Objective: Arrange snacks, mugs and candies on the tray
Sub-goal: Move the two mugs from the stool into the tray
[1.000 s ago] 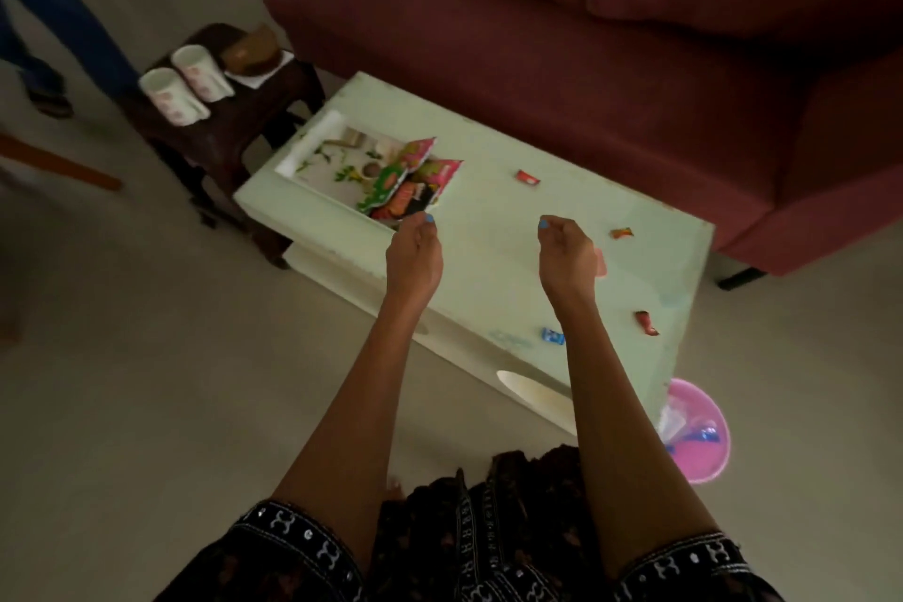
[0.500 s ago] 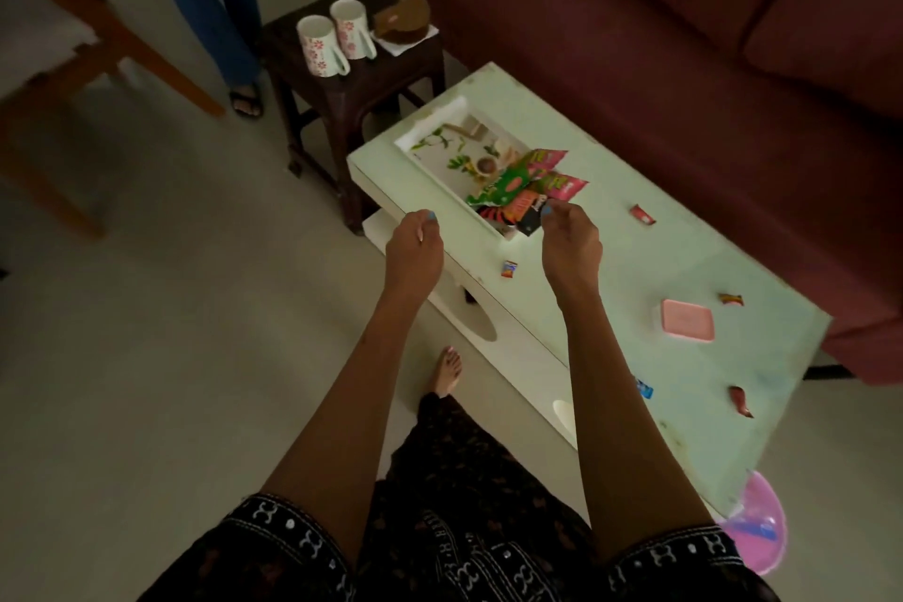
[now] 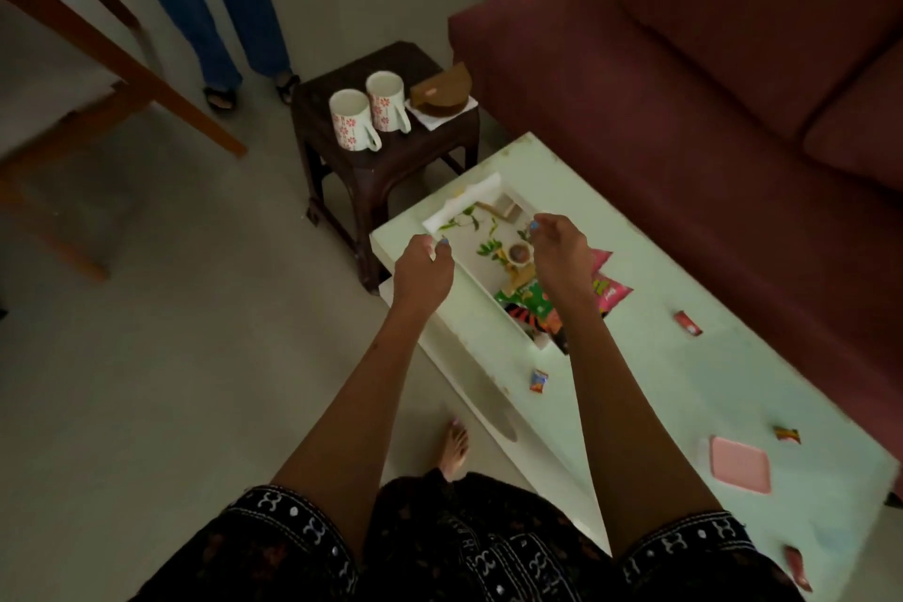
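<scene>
Over the tray (image 3: 442, 218), my left hand (image 3: 423, 270) and right hand (image 3: 557, 254) hover loosely curled, empty; I reach for the mugs (image 3: 369, 115) next and lift them upright

The worktop (image 3: 659, 386) is pale green. The tray (image 3: 469, 293) is white with green leaf prints. Both mugs (image 3: 371, 115) are white with red flowers. Snack packets (image 3: 532, 303) are green, orange and pink. The sofa (image 3: 684, 78) is maroon.
</scene>
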A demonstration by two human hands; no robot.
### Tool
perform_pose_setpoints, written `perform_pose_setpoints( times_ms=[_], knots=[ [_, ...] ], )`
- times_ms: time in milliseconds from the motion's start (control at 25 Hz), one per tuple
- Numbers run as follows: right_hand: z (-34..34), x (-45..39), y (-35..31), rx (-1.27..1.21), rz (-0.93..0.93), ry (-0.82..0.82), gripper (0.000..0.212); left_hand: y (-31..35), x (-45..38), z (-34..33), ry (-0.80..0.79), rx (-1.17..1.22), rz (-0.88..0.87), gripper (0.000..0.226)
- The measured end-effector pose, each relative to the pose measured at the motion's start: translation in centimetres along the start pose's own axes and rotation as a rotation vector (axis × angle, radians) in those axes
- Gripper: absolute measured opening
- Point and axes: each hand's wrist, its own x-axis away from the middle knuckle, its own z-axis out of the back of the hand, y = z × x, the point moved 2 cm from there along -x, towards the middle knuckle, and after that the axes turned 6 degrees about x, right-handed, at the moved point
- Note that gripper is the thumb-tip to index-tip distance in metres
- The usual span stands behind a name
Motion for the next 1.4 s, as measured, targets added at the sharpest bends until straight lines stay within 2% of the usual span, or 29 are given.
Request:
perform_pose_setpoints(
  times_ms=[320, 560, 760, 920, 1040, 1200, 1400],
  knots=[
    [-4.8, -10.7, -5.8, 0.056, 0.109, -0.08, 0.03, 2.3, -11.9, 2.5, 0.091, 0.102, 0.115, 0.049],
    [-11.7, -20.1, -10.8, 0.09, 0.123, -0.154, 0.033, 3.7, -24.2, 5.8, 0.124, -0.03, 0.134, 0.052],
    [-19.1, -28.2, -14.6, 0.287, 0.197, -0.295, 0.052, 4.3, -34.3, 8.5, 0.163, -0.139, 0.083, 0.069],
    [-25.1, -33.9, -16.8, 0.373, 0.263, -0.419, 0.066, 3.8, -40.6, 9.1, 0.07, -0.319, 0.058, 0.094],
    [-29.0, -36.8, -17.6, 0.567, 0.349, -0.53, 0.078, 2.7, -43.4, 8.7, -0.048, -0.508, 0.127, 0.106],
    [-32.8, -38.9, -17.5, 0.811, 0.396, -0.611, 0.088, 0.9, -45.3, 8.0, -0.102, -0.576, 0.158, 0.103],
    [-34.6, -39.9, -16.9, 0.825, 0.417, -0.632, 0.085, 0.1, -46.4, 8.1, -0.061, -0.576, 0.103, 0.085]
  ],
)
